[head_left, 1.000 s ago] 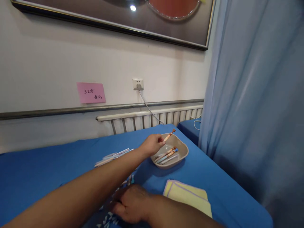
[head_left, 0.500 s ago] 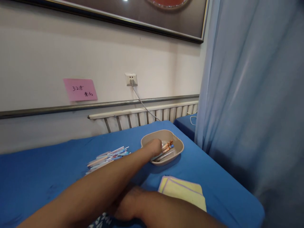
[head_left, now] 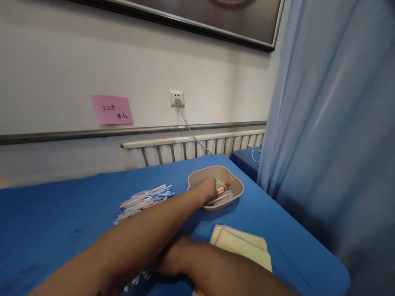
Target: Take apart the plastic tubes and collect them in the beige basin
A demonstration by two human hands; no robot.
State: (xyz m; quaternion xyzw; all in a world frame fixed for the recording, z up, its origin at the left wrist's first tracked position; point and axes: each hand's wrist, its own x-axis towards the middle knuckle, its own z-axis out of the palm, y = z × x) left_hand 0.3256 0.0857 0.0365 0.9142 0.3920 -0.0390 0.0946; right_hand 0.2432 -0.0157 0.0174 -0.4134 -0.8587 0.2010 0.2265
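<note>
My left hand reaches into a beige basin with its fingers curled closed. Pens with orange and blue tops stick out beside the fingers, seemingly gripped by them, though the fingertips are hidden. A clear, slender item lies lower in the basin. My right hand is under the left forearm, near a dark patterned cloth; its fingers are out of sight. Left of the basin, a pile of many pens lies on the blue sheet, partly covered by the left arm.
Yellow cloths with purple edging lie in front of the basin on the blue-covered bed. A blue curtain hangs at the right. Behind are a white railing and a cord plugged into a wall socket.
The view has shifted slightly, so everything sits a little further right and higher. My left hand stays in the basin, now lower over the pens. My right hand remains under the left forearm.
</note>
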